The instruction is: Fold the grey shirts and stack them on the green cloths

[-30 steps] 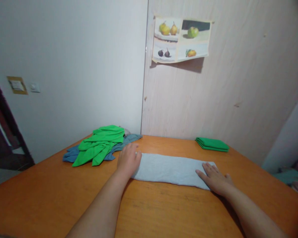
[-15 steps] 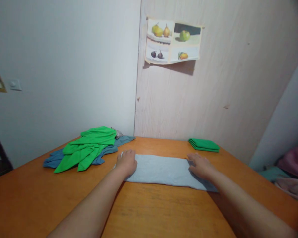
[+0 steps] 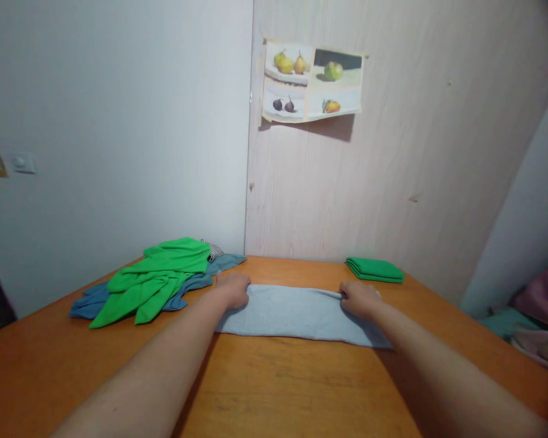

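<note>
Two-handed, holding on at the far side of a pale blue cloth (image 3: 292,310). Lying flat on the table (image 3: 256,389) as a long strip, running left to right between both grips. With the left hand (image 3: 234,291), covering the far left part, fingers bent; hiding the tips, so can't tell if gripping or just pressing. With the right hand (image 3: 360,299), apparently pinching the far edge near the right end, fingers bent and closed on the fabric (hiding the very tips, so judging from the knuckles).

Reading as light and soft, with no real stiffness: probably draping and creasing easily, not risking breakage. Looking matte, so likely not slipping against bare skin. Possibly having several layers (can't count from here), so likely shearing apart if catching only the top one. Best taking hold near both far corners, thumbs above, fingers under, pulling lightly outward to avoid sagging in the middle. Avoiding a single mid-edge grip: likely bunching.

To the left, near the left hand, seeing a crumpled green cloth (image 3: 164,267) lying over a blue garment (image 3: 89,302). Beyond the right hand, apart from it, seeing a neatly folded green bundle (image 3: 375,270) sitting near the back edge.
</note>
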Available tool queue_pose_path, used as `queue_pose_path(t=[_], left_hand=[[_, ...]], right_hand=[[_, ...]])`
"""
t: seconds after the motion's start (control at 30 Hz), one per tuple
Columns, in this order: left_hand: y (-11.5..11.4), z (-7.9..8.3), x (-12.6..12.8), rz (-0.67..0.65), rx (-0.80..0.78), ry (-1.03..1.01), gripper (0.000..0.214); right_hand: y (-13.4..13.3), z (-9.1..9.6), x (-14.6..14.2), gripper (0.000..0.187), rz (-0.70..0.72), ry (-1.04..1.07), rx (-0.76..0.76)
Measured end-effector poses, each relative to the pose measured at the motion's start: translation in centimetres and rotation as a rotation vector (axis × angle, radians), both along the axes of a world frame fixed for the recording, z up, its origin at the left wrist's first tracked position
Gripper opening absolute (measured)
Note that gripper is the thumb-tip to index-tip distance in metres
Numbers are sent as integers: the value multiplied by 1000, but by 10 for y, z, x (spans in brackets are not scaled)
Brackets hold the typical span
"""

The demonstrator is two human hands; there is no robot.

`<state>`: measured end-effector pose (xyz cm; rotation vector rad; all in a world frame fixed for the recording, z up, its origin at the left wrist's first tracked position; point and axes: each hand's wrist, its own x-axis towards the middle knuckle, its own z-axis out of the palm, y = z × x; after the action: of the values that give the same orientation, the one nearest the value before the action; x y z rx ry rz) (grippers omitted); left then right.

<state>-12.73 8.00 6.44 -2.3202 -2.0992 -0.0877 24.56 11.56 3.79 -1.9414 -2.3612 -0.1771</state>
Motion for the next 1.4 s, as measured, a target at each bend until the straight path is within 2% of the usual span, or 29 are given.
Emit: queue_pose_path(t=[0.23,0.4,0.63,0.77,0.9,1.03,1.17,1.27,1.4], left_hand=[[-5,-4,2,1,221,57,25],[-14,-8,-2,-14,311,45,22],[-27,6,-3,-10,351,-3,30],[-43,15,-7,-64,367,1,24],[-79,21,-18,-196,398,1,19],[-138,24,-25,-331,374,-43,16],[-193,18,-25,-389,311,-65,18],[-218,6,-25,-424,259,-64,18],[-234,-10,-30,-447,206,-69,23]], right_hand=[[-17,-5,-11,18,-46,-47,174],[-32,-1,-8,19,-69,-47,251],[-44,16,-3,11,-6,-55,280],[-59,22,2,13,-17,-23,312],[-97,21,14,18,52,39,374],[-154,7,33,31,136,126,442],[-203,-11,51,32,239,164,407],[-224,-22,60,30,286,153,349],[-240,-29,67,34,303,144,265]])
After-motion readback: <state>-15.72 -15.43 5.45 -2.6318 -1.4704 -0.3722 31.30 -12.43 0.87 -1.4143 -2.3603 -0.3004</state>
